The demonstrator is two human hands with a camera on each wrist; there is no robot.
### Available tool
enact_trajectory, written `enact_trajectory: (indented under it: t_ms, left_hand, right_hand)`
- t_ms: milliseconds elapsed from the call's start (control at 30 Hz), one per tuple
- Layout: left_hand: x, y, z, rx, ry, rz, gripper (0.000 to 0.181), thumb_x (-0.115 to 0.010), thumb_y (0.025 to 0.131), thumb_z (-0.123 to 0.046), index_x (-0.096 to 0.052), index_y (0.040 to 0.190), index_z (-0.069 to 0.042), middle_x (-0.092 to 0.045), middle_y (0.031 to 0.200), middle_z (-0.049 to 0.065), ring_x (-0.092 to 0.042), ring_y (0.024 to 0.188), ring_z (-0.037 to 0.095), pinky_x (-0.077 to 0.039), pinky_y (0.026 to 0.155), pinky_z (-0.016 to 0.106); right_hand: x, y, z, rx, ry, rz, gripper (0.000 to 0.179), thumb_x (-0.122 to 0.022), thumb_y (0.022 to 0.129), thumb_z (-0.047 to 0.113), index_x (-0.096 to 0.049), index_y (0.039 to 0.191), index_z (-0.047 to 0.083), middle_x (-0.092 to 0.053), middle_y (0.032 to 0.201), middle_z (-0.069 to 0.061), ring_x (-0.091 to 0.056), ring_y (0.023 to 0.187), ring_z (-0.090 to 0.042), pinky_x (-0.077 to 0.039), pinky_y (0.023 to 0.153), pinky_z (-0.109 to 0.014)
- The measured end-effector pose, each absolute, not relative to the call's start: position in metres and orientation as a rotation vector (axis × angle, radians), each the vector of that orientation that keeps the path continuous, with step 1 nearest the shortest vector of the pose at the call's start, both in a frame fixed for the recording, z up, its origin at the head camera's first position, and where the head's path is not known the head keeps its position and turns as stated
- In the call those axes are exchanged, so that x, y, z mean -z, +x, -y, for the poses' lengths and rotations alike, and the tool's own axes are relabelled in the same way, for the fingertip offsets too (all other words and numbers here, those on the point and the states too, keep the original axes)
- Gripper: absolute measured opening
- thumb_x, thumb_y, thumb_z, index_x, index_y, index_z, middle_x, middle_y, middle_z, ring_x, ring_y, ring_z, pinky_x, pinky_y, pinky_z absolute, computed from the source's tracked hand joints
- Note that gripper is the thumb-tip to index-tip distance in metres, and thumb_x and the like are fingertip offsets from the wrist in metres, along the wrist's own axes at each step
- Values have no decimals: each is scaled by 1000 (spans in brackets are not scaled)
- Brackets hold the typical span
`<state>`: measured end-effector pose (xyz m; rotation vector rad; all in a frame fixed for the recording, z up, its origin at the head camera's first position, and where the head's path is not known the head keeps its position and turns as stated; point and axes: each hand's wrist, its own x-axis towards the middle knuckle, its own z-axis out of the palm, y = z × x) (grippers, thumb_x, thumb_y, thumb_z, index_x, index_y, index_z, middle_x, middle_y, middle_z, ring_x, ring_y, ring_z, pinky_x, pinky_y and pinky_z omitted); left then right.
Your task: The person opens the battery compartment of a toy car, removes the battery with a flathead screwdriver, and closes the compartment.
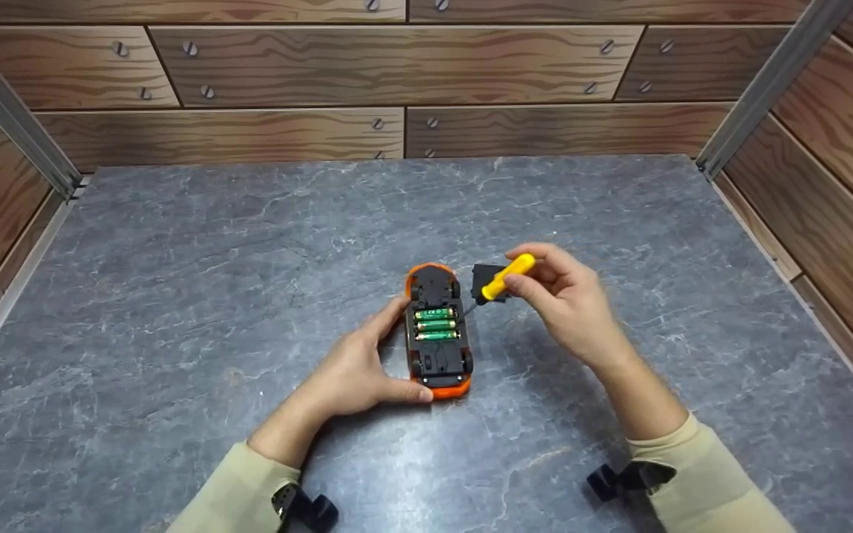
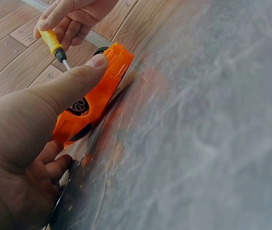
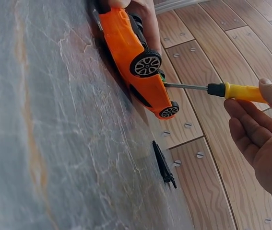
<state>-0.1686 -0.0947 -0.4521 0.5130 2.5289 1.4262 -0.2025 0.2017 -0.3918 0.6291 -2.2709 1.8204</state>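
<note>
An orange toy car [image 1: 441, 355] lies upside down on the table, its black underside facing up. Three green batteries [image 1: 436, 325] sit side by side in its uncovered compartment. My left hand [image 1: 356, 366] grips the car from the left, thumb at the near end and fingers along the far left side. Between thumb and fingers, my right hand [image 1: 574, 311] holds a screwdriver [image 1: 508, 277] by its yellow handle. In the right wrist view the metal shaft [image 3: 188, 86] points at the compartment, its tip right at the compartment's edge. A black battery cover [image 1: 487, 280] lies just right of the car, partly hidden behind the screwdriver.
The grey marbled tabletop [image 1: 212, 281] stretches around the car. Wood-patterned panels [image 1: 397, 66] stand behind it and along both sides, with metal corner posts [image 1: 760, 81]. A black wrist device [image 1: 304, 507] is strapped over each sleeve.
</note>
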Motion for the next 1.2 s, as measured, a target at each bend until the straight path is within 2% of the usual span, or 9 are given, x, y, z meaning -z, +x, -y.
enact_trajectory:
  t_ms: [133,333,467,733,900,1200]
  left_hand:
    - [452,-168,95,-1426,512,-2531,136,-102,60,-52,-26,170,-23,-37,170,3,-33,155,24,-24,128,47]
    - [453,-168,95,-1433,515,-2529,134,-102,61,-51,-28,170,-24,-39,168,2,-34,154,20,-26,127,45]
    - [453,-169,94,-1431,518,-2532,134,-102,61,-51,-28,170,-24,-40,168,2,-35,153,20,-26,127,45]
    - [452,-169,94,-1428,522,-2531,134,-103,61,-50,-28,170,-26,-40,168,1,-35,153,21,-26,127,44]
    - [451,-168,94,-1416,507,-2531,135,-102,60,-51,-28,170,-26,-38,169,3,-34,154,25,-26,127,48]
    - [451,-169,94,-1407,500,-2539,136,-102,61,-52,-27,170,-25,-36,170,4,-32,155,28,-24,128,49]
  right_hand:
    - [392,-201,-200,-1812,638,2294,26,-69,100,-3,-68,127,-2,-77,102,-17,-75,90,-33,-64,81,-35]
    - [391,-200,-198,-1772,656,2315,30,-71,100,0,-68,129,-2,-77,102,-14,-75,91,-37,-64,81,-33]
    - [391,-199,-197,-1761,658,2324,30,-71,100,1,-69,130,1,-78,102,-13,-76,91,-31,-64,81,-33]
    - [393,-197,-193,-1752,658,2317,23,-71,100,0,-69,123,0,-78,103,-13,-77,93,-27,-64,84,-42]
    - [393,-196,-192,-1743,644,2324,19,-71,101,1,-70,119,3,-78,103,-12,-76,93,-26,-65,83,-42]
    - [394,-200,-194,-1741,613,2337,15,-68,102,0,-68,117,-1,-77,99,-12,-73,85,-26,-64,76,-31]
